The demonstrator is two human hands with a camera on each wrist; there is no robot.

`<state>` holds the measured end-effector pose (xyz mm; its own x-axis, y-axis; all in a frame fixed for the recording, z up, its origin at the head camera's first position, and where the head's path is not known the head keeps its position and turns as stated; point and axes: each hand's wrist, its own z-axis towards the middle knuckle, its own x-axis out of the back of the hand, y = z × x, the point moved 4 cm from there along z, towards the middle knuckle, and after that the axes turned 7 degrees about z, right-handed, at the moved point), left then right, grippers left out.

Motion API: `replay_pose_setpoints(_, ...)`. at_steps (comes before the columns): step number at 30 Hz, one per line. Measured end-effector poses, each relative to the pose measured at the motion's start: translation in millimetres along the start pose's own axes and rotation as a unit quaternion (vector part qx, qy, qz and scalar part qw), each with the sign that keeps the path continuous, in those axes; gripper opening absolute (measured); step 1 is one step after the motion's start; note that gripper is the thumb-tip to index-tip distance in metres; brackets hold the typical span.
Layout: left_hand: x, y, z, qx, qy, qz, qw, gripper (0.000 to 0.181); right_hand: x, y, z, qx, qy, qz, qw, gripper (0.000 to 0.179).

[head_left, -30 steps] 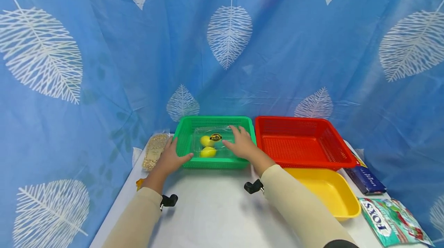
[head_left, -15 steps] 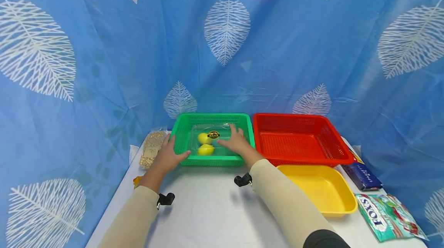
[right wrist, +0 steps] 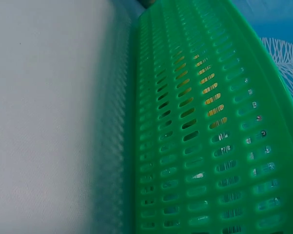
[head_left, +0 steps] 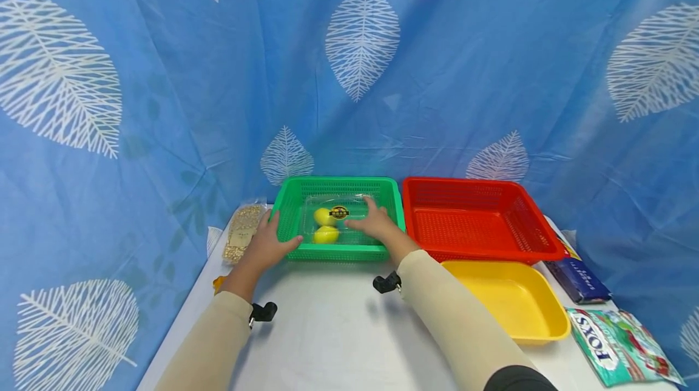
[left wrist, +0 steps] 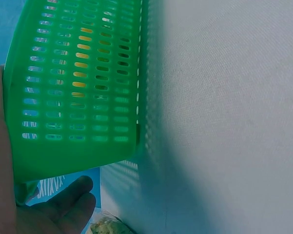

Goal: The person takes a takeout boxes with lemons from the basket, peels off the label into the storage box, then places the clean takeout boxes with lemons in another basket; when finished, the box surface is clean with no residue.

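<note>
Lemon container (head_left: 340, 227) bears an illegible label (head_left: 339, 212); left hand (head_left: 269, 246) and right hand (head_left: 375, 223) spread wide; packet (head_left: 624, 345) reads "FOX'S".

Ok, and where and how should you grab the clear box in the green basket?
Probably by its left and right ends, coming down from above. The clear box looks wider than deep and sits inside the green basket, whose walls surround it, so the open top seems the easiest way in.

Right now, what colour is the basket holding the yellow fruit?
The basket is green; the head view shows it best.
</note>
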<state>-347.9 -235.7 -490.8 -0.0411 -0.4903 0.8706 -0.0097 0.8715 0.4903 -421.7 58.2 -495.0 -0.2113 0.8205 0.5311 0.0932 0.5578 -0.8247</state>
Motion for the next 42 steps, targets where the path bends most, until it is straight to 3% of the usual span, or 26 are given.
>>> replay_pose_setpoints(6, 2.4, 1.7, -1.5, 0.003, -0.003, 0.003, 1.0, 0.11, 1.5, 0.4, 1.1, -0.01, -0.002, 0.01, 0.9999, 0.108)
replay_pose_setpoints(16, 0.6, -0.1, -0.2, -0.003, 0.003, 0.012, 0.9999, 0.107, -1.0, -1.3, 0.8, 0.013, -0.054, 0.04, 0.9976, 0.105)
replay_pose_setpoints(23, -1.2, -2.4, 1.1, 0.001, 0.002, 0.013, 0.9999, 0.108, -3.5, -1.9, -1.5, 0.007, -0.085, 0.075, 0.9936, 0.105)
replay_pose_setpoints(32, 1.6, 2.6, -2.6, -0.001, 0.003, 0.006, 1.0, 0.107, -1.3, -3.4, -7.3, -0.009, -0.086, 0.142, 0.9861, 0.105)
replay_pose_setpoints(42, 3.2, 1.7, -6.0, 0.001, -0.007, 0.009, 0.9999, 0.108, -2.0, -0.8, -8.0, -0.022, -0.065, 0.153, 0.9858, 0.109)
